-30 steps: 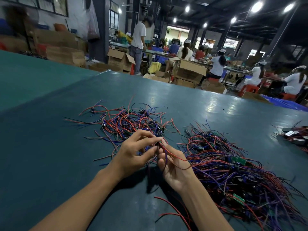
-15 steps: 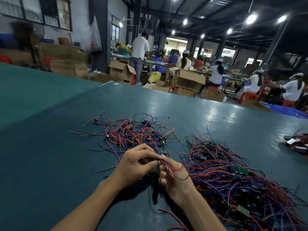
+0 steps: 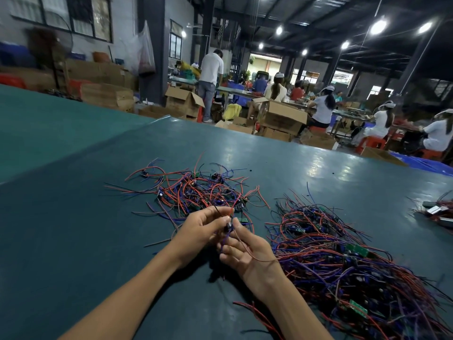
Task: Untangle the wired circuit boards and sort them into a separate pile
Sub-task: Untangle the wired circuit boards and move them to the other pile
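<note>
Left hand (image 3: 203, 229) pinches a wired board (image 3: 229, 227) above the table (image 3: 73, 241). Right hand (image 3: 247, 255), palm up, curls round its leads, I judge to tease them free. One red lead trails into the big tangle (image 3: 343, 261); the looser pile (image 3: 201, 190) lies beyond.

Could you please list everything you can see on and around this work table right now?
table cover: one, dark teal, fills the foreground.
smaller pile of wired circuit boards: one, red, blue and black wires, just beyond the hands.
larger pile of wired circuit boards: one, red, purple and black wires, green boards, right of the hands.
far pile: one, cut off, right edge.
cardboard boxes: several, brown, floor beyond the table.
workers: several seated, one standing, mostly white tops, background.
ceiling lamps: several, white, overhead.
wired circuit board: one, dark part, red and purple wires, between the hands.
left hand: one, pinches it from the left.
right hand: one, palm up, holds its wires.
</note>
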The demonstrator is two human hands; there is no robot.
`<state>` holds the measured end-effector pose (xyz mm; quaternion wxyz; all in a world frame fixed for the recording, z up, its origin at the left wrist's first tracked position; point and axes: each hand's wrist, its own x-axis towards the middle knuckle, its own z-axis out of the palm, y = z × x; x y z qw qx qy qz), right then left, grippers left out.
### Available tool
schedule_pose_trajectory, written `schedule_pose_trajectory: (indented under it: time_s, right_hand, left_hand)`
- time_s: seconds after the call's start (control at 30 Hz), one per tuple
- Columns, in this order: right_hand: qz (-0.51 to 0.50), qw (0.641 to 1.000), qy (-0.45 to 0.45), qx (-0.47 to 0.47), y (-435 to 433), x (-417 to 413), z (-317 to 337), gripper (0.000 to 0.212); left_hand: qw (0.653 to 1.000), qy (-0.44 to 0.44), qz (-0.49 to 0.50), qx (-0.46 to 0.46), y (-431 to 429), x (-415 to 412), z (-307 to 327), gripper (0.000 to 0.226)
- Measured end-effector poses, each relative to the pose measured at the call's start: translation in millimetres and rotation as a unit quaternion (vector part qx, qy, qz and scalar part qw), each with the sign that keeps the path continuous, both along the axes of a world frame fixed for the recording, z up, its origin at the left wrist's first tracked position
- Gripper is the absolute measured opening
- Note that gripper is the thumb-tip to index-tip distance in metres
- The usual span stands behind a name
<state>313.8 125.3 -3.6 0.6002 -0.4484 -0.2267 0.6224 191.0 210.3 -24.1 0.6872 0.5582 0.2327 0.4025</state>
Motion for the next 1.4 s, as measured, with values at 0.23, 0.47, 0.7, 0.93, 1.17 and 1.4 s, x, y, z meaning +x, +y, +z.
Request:
schedule_pose_trajectory:
  time_s: [0.23,0.47,0.7,0.93,1.17,1.4]
  right_hand:
    - [0.038,0.999,0.01,0.001,-3,6,2,0.02]
    - [0.067,0.997,0.011,0.041,-6,6,-1,0.027]
    - [0.067,0.995,-0.035,0.06,-3,-5,-7,0.029]
    - [-0.035,0.99,-0.056,0.126,-3,-7,-11,0.025]
    - [-0.101,0.978,-0.129,0.129,5,-8,-22,0.017]
    - [-0.087,0.976,-0.165,0.116,13,-7,-30,0.016]
  left_hand:
    - [0.994,-0.027,-0.082,-0.066,1,-4,4,0.015]
    - [0.979,-0.067,-0.118,-0.154,3,-9,6,0.02]
    - [0.992,-0.017,-0.087,-0.086,2,-8,5,0.025]
    - [0.994,-0.046,-0.085,-0.052,4,-5,1,0.013]
    - [0.998,-0.055,0.016,-0.02,4,6,-5,0.013]
    - [0.996,-0.044,0.07,-0.013,8,10,-10,0.021]
